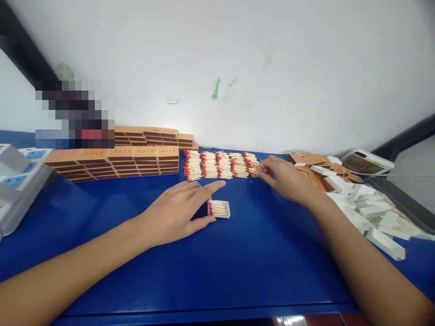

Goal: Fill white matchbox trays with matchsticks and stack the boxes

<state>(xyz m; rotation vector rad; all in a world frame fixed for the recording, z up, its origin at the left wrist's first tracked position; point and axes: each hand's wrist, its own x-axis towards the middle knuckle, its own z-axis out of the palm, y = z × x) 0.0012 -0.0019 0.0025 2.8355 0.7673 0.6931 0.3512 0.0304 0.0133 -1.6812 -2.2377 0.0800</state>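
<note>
My left hand [175, 210] holds a small white matchbox tray [222, 216] by its left end, thumb at the near corner and a fingertip at the far one. Its index finger stretches out above the tray. Inside lie several red-headed matches [218, 208], heads to the left. Behind it, loose matches [209, 165] are laid in several columns on the blue table. At the rightmost column [250, 164], my right hand [280, 174] is closed in a pinch on matches; how many is too small to tell.
Closed matchboxes [136, 158] stand stacked in rows at the left, with a power strip [23, 181] beside them. Orange matchbox sleeves [314, 159] and white trays [370, 208] are heaped at the right, near a phone [369, 160] and a grey bin [401, 199]. A white wall [306, 68] rises behind.
</note>
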